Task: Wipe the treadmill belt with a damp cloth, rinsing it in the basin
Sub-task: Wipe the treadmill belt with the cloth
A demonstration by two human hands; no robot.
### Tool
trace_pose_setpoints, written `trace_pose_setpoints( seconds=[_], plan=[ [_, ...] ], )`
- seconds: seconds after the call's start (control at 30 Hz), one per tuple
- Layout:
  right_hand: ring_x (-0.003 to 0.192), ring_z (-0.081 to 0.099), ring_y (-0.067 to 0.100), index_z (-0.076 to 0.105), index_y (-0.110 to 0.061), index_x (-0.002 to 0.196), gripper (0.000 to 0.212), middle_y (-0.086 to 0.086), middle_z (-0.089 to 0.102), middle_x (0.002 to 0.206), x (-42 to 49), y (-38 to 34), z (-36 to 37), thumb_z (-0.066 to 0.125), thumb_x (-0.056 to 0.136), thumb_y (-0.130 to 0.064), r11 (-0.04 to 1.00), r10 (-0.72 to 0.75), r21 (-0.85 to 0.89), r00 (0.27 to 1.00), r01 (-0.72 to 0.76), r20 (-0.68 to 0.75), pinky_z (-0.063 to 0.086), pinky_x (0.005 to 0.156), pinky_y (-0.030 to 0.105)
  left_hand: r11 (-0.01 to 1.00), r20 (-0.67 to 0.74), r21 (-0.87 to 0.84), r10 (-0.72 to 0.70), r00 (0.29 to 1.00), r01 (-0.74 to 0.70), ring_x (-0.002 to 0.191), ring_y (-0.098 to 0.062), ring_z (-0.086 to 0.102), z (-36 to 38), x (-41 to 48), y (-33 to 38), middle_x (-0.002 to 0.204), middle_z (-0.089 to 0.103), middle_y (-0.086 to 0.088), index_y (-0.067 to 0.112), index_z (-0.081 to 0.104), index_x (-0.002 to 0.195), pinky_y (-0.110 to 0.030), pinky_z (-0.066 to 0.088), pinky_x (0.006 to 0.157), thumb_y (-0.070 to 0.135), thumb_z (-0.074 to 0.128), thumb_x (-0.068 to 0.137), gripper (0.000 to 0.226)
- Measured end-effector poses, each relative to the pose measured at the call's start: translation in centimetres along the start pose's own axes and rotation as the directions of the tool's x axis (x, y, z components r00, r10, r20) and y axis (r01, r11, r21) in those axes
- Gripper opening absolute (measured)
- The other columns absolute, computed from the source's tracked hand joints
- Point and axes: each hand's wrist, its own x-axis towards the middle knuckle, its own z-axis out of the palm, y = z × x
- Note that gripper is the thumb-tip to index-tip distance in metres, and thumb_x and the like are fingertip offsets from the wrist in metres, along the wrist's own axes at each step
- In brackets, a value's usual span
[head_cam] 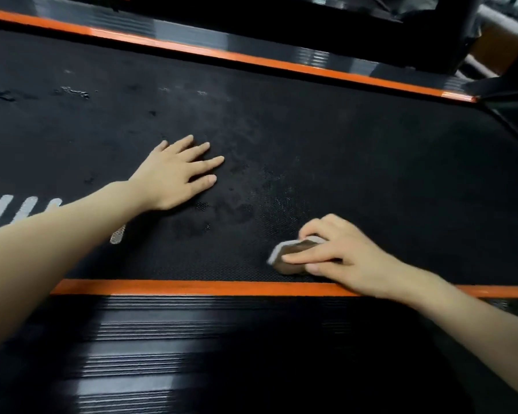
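White letters [12,210] printed on the belt [386,180] show at the far left edge, partly hidden by the left forearm. Pale scuffs [75,92] mark the black, textured belt in the upper left.

The left forearm runs from the lower left toward the centre. The left hand [174,174] lies palm down on the belt, left of centre. Its fingers are straight and slightly spread, and they hold nothing. Just right of the fingertips the belt looks duller and greyish, with dark blotches.

The far stripe [222,55], orange, slants from the upper left down to the right edge along the belt's far side. The near stripe [192,287], also orange, crosses the lower middle along the near side. Below it lies a ribbed black rail [192,339] with streaks of glare.

The cloth [290,255] is right of centre and low on the belt, small, grey and folded. It rests on the belt just above the near stripe. The right hand [344,249] covers its right part, with the fingers curled over and round it. The cloth's left end sticks out past the fingertips. The right forearm leads off to the lower right corner.

In the upper right corner are dark machine parts, too blurred to tell apart.
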Motion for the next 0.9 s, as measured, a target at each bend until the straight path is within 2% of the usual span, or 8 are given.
trace_pose_setpoints(
  seconds=[0.17, 0.3, 0.43, 0.57, 0.67, 0.77, 0.83, 0.9],
  plan=[
    [0.100, 0.039, 0.003, 0.058, -0.063, 0.104, 0.032, -0.026, 0.047, 0.107, -2.3, -0.1, -1.3, 0.054, 0.079, -0.044, 0.956, 0.264, 0.126, 0.964, -0.265, 0.029, 0.027, 0.090, 0.013, 1.000, 0.025, 0.008, 0.004, 1.000, -0.004, 0.146, -0.028, 0.002, 0.8, 0.1, -0.2, 0.159, 0.006, 0.004, 0.042, 0.009, 0.147, -0.049, 0.002, 0.116, 0.064, -0.003, 0.090, 0.063],
    [0.095, 0.042, 0.010, 0.062, -0.050, 0.110, 0.031, -0.022, 0.048, 0.101, 1.8, -3.9, 1.1, 0.052, 0.081, -0.045, 0.992, 0.113, 0.056, 0.993, -0.114, 0.018, 0.035, 0.088, 0.029, 1.000, -0.003, -0.021, 0.002, 1.000, -0.002, 0.146, -0.028, 0.002, 0.7, 0.0, 0.0, 0.159, 0.008, 0.003, 0.039, 0.014, 0.148, -0.050, 0.001, 0.116, 0.050, 0.012, 0.098, 0.052],
    [0.096, 0.037, 0.009, 0.068, -0.042, 0.110, 0.029, -0.025, 0.042, 0.099, 5.1, -6.1, 1.8, 0.054, 0.084, -0.037, 0.999, 0.049, 0.020, 0.997, -0.050, 0.054, 0.025, 0.089, 0.016, 0.998, -0.012, -0.061, 0.007, 1.000, -0.007, 0.146, -0.028, 0.003, 0.2, 0.0, 0.1, 0.159, 0.011, 0.003, 0.038, 0.018, 0.148, -0.050, 0.002, 0.116, 0.044, 0.016, 0.100, 0.049],
    [0.094, 0.039, 0.012, 0.065, -0.040, 0.115, 0.031, -0.015, 0.045, 0.104, 5.0, -5.3, 2.2, 0.056, 0.087, -0.030, 1.000, -0.021, -0.006, 0.999, 0.021, -0.035, 0.030, 0.089, 0.024, 0.997, -0.016, -0.077, 0.009, 1.000, -0.011, 0.146, -0.028, 0.004, -0.2, -0.3, -0.2, 0.158, 0.013, 0.000, 0.031, 0.019, 0.149, -0.047, 0.003, 0.116, 0.042, 0.020, 0.101, 0.050],
    [0.092, 0.038, 0.013, 0.065, -0.039, 0.116, 0.032, -0.008, 0.049, 0.103, 8.3, -3.1, 1.9, 0.052, 0.086, -0.033, 0.997, 0.053, -0.051, 0.989, -0.061, -0.140, 0.034, 0.088, 0.030, 0.998, -0.004, -0.015, -0.055, 0.999, 0.054, 0.145, -0.030, 0.003, -0.4, -0.9, -0.9, 0.159, 0.012, -0.003, 0.029, 0.016, 0.150, -0.049, 0.005, 0.115, 0.045, 0.019, 0.100, 0.053],
    [0.096, 0.041, 0.020, 0.064, -0.037, 0.119, 0.029, -0.001, 0.052, 0.108, 14.0, 0.1, 1.0, 0.053, 0.093, -0.030, 0.966, 0.213, -0.079, 0.932, -0.246, -0.292, 0.038, 0.091, 0.042, 0.991, 0.033, 0.036, -0.130, 0.991, 0.129, 0.145, -0.030, 0.001, 0.0, -1.6, -1.8, 0.159, 0.006, 0.001, 0.032, 0.012, 0.150, -0.051, 0.004, 0.116, 0.050, 0.013, 0.098, 0.055],
    [0.102, 0.043, 0.024, 0.061, -0.039, 0.122, 0.029, -0.001, 0.051, 0.114, 16.7, 0.7, 1.0, 0.050, 0.096, -0.030, 0.926, 0.306, -0.114, 0.892, -0.360, -0.334, 0.036, 0.092, 0.040, 0.988, 0.031, 0.023, -0.151, 0.988, 0.150, 0.146, -0.029, 0.000, 0.3, -1.8, -1.8, 0.159, 0.004, 0.005, 0.034, 0.009, 0.150, -0.051, 0.004, 0.115, 0.050, 0.010, 0.098, 0.055],
    [0.101, 0.045, 0.027, 0.061, -0.038, 0.121, 0.029, 0.002, 0.052, 0.115, 16.7, -0.2, 1.7, 0.047, 0.097, -0.032, 0.914, 0.302, -0.162, 0.890, -0.373, -0.342, 0.037, 0.088, 0.041, 0.988, 0.023, 0.027, -0.153, 0.988, 0.153, 0.146, -0.029, 0.000, 0.4, -1.8, -1.6, 0.159, 0.004, 0.006, 0.035, 0.008, 0.150, -0.052, 0.003, 0.115, 0.049, 0.009, 0.098, 0.054]
  ],
)
